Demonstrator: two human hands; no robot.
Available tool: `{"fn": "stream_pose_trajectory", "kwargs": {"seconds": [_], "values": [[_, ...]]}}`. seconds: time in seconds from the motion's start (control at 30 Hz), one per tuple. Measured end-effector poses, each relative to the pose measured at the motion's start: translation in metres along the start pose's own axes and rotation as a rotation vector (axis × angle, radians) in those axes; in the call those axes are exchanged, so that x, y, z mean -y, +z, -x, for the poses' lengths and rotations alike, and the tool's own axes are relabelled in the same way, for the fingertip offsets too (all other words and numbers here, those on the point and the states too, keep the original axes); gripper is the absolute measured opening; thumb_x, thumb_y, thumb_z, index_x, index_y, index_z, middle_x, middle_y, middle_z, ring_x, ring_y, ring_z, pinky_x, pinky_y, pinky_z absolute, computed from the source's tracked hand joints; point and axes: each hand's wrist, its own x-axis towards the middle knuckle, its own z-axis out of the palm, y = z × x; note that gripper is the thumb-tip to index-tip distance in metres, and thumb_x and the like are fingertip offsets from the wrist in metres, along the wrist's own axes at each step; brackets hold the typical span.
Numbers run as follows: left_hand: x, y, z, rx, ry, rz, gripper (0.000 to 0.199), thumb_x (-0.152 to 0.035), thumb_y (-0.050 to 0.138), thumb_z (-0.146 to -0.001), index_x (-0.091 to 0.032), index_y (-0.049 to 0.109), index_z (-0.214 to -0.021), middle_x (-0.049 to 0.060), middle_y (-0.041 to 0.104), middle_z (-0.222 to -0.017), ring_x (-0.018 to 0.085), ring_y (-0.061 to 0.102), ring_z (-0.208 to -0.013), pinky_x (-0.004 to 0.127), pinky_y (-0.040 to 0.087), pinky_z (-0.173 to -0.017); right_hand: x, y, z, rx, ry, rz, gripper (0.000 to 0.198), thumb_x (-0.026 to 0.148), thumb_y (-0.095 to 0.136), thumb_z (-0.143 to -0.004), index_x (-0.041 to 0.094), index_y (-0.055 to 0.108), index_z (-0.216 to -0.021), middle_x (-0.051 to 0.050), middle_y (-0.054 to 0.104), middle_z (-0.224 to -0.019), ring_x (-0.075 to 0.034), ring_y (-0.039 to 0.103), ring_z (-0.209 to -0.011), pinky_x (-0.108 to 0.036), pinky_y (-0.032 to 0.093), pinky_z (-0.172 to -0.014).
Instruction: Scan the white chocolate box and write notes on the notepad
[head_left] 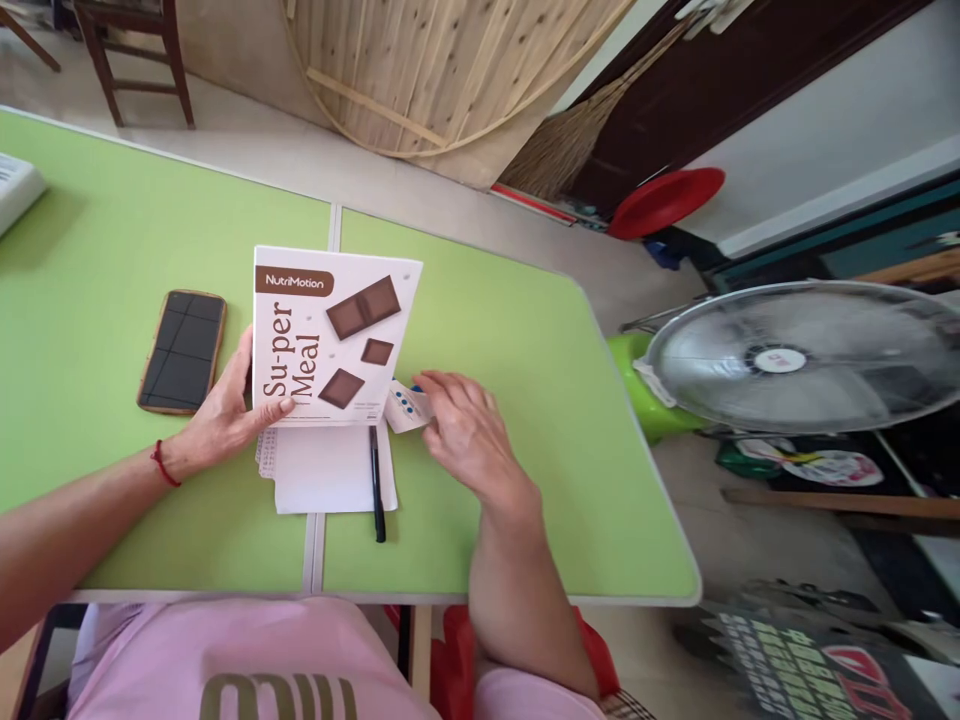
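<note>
My left hand [225,415] grips a white box [300,380] printed "NutriMotion Su-per Meal" with brown chocolate pieces. Its thumb lies on the lower front corner and the fingers are hidden behind. At the box's right edge, my right hand [469,430] is closed on a small white piece with blue dots [407,405]. Whether that piece is a flap of the box or a separate slip, I cannot tell. Below the box lie white paper sheets [322,480], partly covered by it, with a black pen [377,490] resting on their right side.
On the green folding table [487,300], a phone [181,350] lies left of my left hand. A white object [16,190] is at the far left edge. A fan [780,358] stands beyond the right edge, and a chair [135,50] stands behind.
</note>
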Motion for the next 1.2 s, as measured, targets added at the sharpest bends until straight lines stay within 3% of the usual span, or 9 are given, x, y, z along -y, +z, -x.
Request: {"fn": "stream_pose_trajectory", "kwargs": {"seconds": [0.13, 0.2, 0.27, 0.4, 0.5, 0.57, 0.67, 1.0, 1.2], "values": [[0.002, -0.001, 0.0, 0.014, 0.014, -0.003, 0.055, -0.051, 0.063, -0.09, -0.019, 0.045, -0.131, 0.015, 0.057, -0.126, 0.036, 0.046, -0.133, 0.058, 0.033, -0.119, -0.01, 0.01, 0.001, 0.175, 0.064, 0.05, 0.053, -0.002, 0.042, -0.079, 0.012, 0.061, -0.127, -0.017, 0.07, -0.113, -0.032, 0.062, -0.108, -0.048, 0.047, -0.095], [0.003, -0.002, 0.0, 0.015, 0.015, -0.008, 0.055, -0.05, 0.063, -0.09, -0.019, 0.045, -0.131, 0.015, 0.056, -0.126, 0.036, 0.045, -0.134, 0.058, 0.033, -0.119, -0.013, 0.008, 0.001, 0.144, 0.145, 0.018, 0.045, 0.003, 0.047, -0.08, 0.013, 0.063, -0.122, -0.017, 0.071, -0.106, -0.033, 0.063, -0.102, -0.047, 0.052, -0.088], [0.003, -0.002, 0.0, 0.018, 0.014, -0.003, 0.054, -0.049, 0.063, -0.09, -0.019, 0.044, -0.131, 0.016, 0.056, -0.126, 0.036, 0.042, -0.137, 0.057, 0.033, -0.119, -0.011, 0.0, 0.002, -0.006, 0.254, -0.086, 0.038, 0.015, 0.056, -0.082, 0.014, 0.063, -0.12, -0.017, 0.07, -0.107, -0.033, 0.065, -0.099, -0.047, 0.056, -0.078], [0.002, -0.001, 0.0, 0.022, 0.017, -0.001, 0.054, -0.047, 0.063, -0.09, -0.018, 0.044, -0.131, 0.016, 0.055, -0.128, 0.036, 0.04, -0.139, 0.055, 0.034, -0.119, 0.016, -0.018, 0.011, -0.309, 0.308, -0.727, 0.041, 0.043, 0.073, -0.078, 0.019, 0.064, -0.111, -0.012, 0.071, -0.098, -0.028, 0.068, -0.083, -0.043, 0.06, -0.067], [0.001, -0.002, 0.0, 0.019, 0.021, -0.01, 0.054, -0.048, 0.063, -0.09, -0.019, 0.045, -0.131, 0.015, 0.056, -0.128, 0.036, 0.04, -0.139, 0.055, 0.034, -0.119, 0.053, -0.024, 0.016, -0.079, 0.251, -1.299, 0.036, 0.049, 0.075, -0.076, 0.021, 0.067, -0.098, -0.009, 0.071, -0.086, -0.025, 0.068, -0.075, -0.041, 0.059, -0.062], [0.001, -0.002, 0.0, 0.017, 0.027, -0.011, 0.054, -0.047, 0.064, -0.09, -0.019, 0.045, -0.132, 0.015, 0.056, -0.128, 0.036, 0.042, -0.138, 0.056, 0.035, -0.118, 0.074, -0.023, 0.015, 0.046, 0.297, -1.447, 0.03, 0.048, 0.077, -0.072, 0.021, 0.065, -0.081, -0.005, 0.066, -0.072, -0.021, 0.063, -0.063, -0.036, 0.055, -0.056], [0.001, -0.002, -0.001, 0.011, 0.039, -0.001, 0.052, -0.047, 0.063, -0.09, -0.019, 0.046, -0.131, 0.014, 0.059, -0.123, 0.036, 0.043, -0.137, 0.056, 0.036, -0.117, 0.093, -0.017, 0.007, 0.188, 0.412, -1.476, 0.026, 0.04, 0.077, -0.064, 0.021, 0.062, -0.074, -0.002, 0.062, -0.067, -0.017, 0.056, -0.06, -0.032, 0.05, -0.056], [-0.001, -0.001, -0.002, 0.001, 0.065, 0.016, 0.042, -0.044, 0.064, -0.091, -0.019, 0.049, -0.121, 0.012, 0.061, -0.115, 0.034, 0.043, -0.136, 0.055, 0.038, -0.116, 0.102, -0.005, 0.002, 0.277, 0.58, -1.588, 0.031, 0.044, 0.077, -0.058, 0.021, 0.057, -0.068, 0.0, 0.055, -0.067, -0.015, 0.048, -0.063, -0.031, 0.044, -0.06], [-0.004, -0.001, -0.004, 0.017, 0.075, 0.05, 0.042, -0.041, 0.064, -0.091, -0.019, 0.047, -0.123, 0.015, 0.048, -0.143, 0.033, 0.044, -0.137, 0.052, 0.04, -0.117, 0.102, -0.006, 0.0, 0.267, 0.565, -1.603, 0.03, 0.042, 0.076, -0.058, 0.021, 0.057, -0.066, 0.001, 0.052, -0.064, -0.014, 0.046, -0.061, -0.03, 0.041, -0.059]]}}
